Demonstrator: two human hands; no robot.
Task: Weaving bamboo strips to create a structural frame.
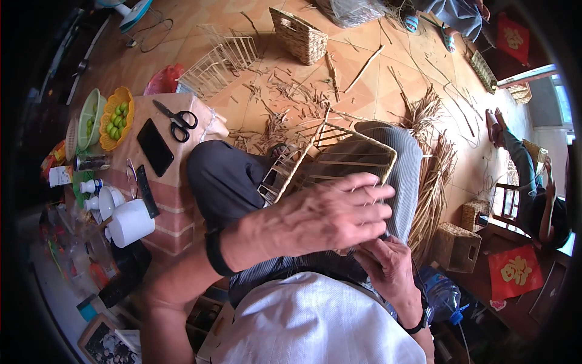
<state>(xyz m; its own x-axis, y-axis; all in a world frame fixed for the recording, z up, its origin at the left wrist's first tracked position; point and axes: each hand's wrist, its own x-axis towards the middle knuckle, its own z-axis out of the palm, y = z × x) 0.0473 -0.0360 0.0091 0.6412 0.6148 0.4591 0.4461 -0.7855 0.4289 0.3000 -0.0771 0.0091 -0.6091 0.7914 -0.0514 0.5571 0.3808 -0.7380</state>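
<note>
A basket frame (pixel 393 161) of thin rods, partly wrapped in straw-coloured strands, rests tilted across my knees. My left hand (pixel 327 212) reaches over its near side, back of the hand upward. Its outer fingers are bent and a little apart; the forefinger and thumb come together beside my other hand, largely hidden. Just below and to the right, my right hand (pixel 389 264) has thumb and fingers pinched together near the frame's near corner. Whatever the two hands grip there is too small and covered to make out.
Dried stalks (pixel 438 182) lie bundled at my right, with scraps across the tiled floor. A woven basket (pixel 298 36) and a bare wire frame (pixel 221 64) stand ahead. Scissors (pixel 177 121), a phone (pixel 155 147) and green fruit cover the left table. Another person (pixel 533 200) sits right.
</note>
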